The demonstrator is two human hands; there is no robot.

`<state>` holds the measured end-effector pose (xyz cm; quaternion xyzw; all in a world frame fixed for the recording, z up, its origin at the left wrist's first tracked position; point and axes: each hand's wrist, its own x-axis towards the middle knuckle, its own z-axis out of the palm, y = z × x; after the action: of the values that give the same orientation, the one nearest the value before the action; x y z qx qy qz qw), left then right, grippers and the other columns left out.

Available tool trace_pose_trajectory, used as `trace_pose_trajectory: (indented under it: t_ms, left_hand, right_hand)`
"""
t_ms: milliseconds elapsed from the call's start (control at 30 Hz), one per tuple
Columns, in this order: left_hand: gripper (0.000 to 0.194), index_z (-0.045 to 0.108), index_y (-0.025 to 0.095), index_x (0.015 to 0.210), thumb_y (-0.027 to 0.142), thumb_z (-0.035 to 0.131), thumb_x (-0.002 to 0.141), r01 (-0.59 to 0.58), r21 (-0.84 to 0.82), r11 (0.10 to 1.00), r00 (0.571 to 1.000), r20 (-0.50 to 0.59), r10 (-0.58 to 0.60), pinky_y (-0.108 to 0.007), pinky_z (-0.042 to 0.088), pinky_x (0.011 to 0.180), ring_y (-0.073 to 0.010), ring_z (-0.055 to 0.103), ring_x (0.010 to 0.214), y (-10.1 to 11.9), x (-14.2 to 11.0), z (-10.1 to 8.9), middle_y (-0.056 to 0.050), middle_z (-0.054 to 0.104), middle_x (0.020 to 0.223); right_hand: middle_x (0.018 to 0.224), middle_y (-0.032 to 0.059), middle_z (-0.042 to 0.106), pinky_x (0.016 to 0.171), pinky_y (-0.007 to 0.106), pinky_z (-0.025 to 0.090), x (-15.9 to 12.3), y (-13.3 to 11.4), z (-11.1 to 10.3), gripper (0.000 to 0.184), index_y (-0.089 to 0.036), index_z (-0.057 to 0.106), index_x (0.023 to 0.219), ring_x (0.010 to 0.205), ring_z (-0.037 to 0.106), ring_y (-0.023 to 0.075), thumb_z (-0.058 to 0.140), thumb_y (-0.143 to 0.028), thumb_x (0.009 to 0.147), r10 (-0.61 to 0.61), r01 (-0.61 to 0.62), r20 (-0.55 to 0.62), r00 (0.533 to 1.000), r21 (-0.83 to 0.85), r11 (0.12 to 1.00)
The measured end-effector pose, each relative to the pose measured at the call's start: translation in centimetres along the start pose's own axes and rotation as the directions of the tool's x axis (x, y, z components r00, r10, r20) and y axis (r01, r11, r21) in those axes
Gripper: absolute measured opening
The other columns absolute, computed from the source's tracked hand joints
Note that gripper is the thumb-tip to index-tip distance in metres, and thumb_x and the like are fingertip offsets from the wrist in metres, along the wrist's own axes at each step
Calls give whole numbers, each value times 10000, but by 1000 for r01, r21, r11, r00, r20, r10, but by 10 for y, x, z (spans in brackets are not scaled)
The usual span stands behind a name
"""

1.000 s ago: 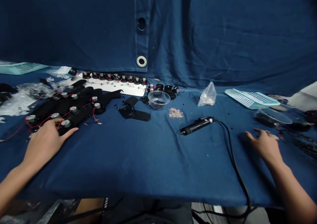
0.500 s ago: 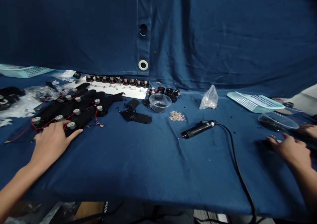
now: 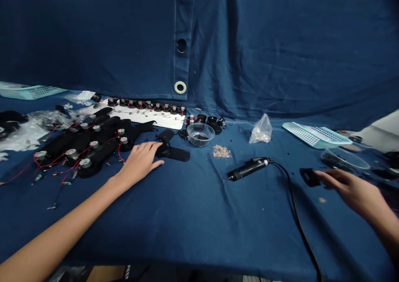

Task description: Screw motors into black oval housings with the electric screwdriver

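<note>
My left hand (image 3: 141,160) lies over the blue cloth with its fingers stretched out, the fingertips touching a flat black strap piece (image 3: 171,150) beside a pile of black parts with small motors and red wires (image 3: 87,142). My right hand (image 3: 352,190) is at the right, its fingers pinched on a small black part (image 3: 308,176) held just above the cloth. A black electric screwdriver (image 3: 247,169) with a black cable lies between the hands.
A clear bowl of dark bits (image 3: 200,134), a heap of small screws (image 3: 221,151) and a plastic bag (image 3: 261,130) sit mid-table. A row of motors rests on white paper (image 3: 146,111). Teal trays (image 3: 316,134) (image 3: 28,90) and a clear dish (image 3: 344,159) stand at the sides.
My left hand has left the motor pile and moved right to the black strap piece. My right hand has come back from the far right holding a small black part.
</note>
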<state>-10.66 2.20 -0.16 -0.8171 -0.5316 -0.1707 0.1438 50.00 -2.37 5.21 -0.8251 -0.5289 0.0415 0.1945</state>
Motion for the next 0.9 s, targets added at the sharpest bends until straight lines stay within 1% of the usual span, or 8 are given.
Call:
trace_pose_trajectory:
  t_ms: [100, 267, 400, 467, 600, 733, 800, 900]
  left_hand:
    - [387, 541, 165, 1251, 348, 550, 909, -84, 7, 996, 996, 38, 84, -398, 426, 829, -295, 580, 1021, 0, 20, 19, -131, 626, 1164]
    - [317, 572, 163, 1213, 233, 371, 978, -74, -1, 997, 996, -58, 74, -393, 436, 860, -263, 608, 1019, -8, 22, 22, -113, 661, 1131]
    - [354, 559, 163, 1233, 268, 324, 990, 123, -112, 986, 956, -254, -148, -370, 470, 863, -242, 649, 976, -13, 15, 3, -115, 665, 1133]
    - [337, 557, 171, 1212, 324, 375, 974, 281, -289, 915, 862, -343, -373, -356, 494, 856, -229, 669, 938, -10, 9, -11, -102, 670, 1096]
    - [307, 526, 194, 1083, 422, 530, 876, 370, -825, 427, 713, -43, -700, -338, 575, 731, -191, 700, 761, 14, -8, -31, -49, 660, 984]
    - [331, 506, 190, 1053, 375, 612, 800, 523, -848, -86, 699, 484, -526, -389, 613, 711, -206, 703, 733, 49, -32, -27, -54, 667, 906]
    - [414, 492, 196, 1165, 394, 590, 815, 606, -793, -65, 695, 567, -441, -406, 614, 687, -199, 696, 662, 61, -44, -20, -43, 658, 864]
    - [446, 506, 235, 1263, 449, 508, 872, 598, -747, 290, 785, 473, -400, -413, 598, 721, -202, 693, 700, 67, -56, -14, -54, 643, 931]
  right_hand:
    - [885, 69, 702, 754, 367, 471, -59, -71, 17, 337, -235, 679, 840, 832, 653, 279, 647, -547, 716, -335, 327, 11, 942, 180, 928]
    - [855, 51, 609, 691, 326, 478, -135, -176, 72, 293, -224, 605, 898, 749, 596, 195, 510, -502, 893, -679, 597, 160, 716, 362, 716]
    - [856, 46, 576, 703, 330, 480, -148, -217, 105, 297, -211, 592, 900, 748, 577, 181, 504, -495, 900, -730, 635, 176, 661, 387, 669]
    - [854, 48, 572, 708, 330, 487, -148, -225, 111, 317, -207, 596, 898, 753, 581, 181, 507, -511, 892, -738, 636, 179, 651, 402, 659]
    - [902, 60, 581, 740, 356, 508, -148, -228, 107, 351, -218, 610, 1036, 795, 599, 191, 460, -512, 916, -751, 645, 222, 621, 400, 651]
    - [1060, 133, 564, 855, 490, 484, -146, -225, 96, 427, -227, 580, 1216, 1008, 562, 293, 500, -499, 896, -782, 760, 96, 615, 193, 621]
    - [1205, 150, 538, 986, 569, 391, -142, -224, 94, 445, -236, 557, 1267, 1206, 468, 340, 543, -456, 881, -842, 828, 50, 537, 158, 538]
    - [1329, 98, 521, 1127, 589, 198, -133, -225, 96, 411, -250, 516, 1312, 1362, 345, 293, 509, -334, 909, -906, 869, 113, 408, 258, 423]
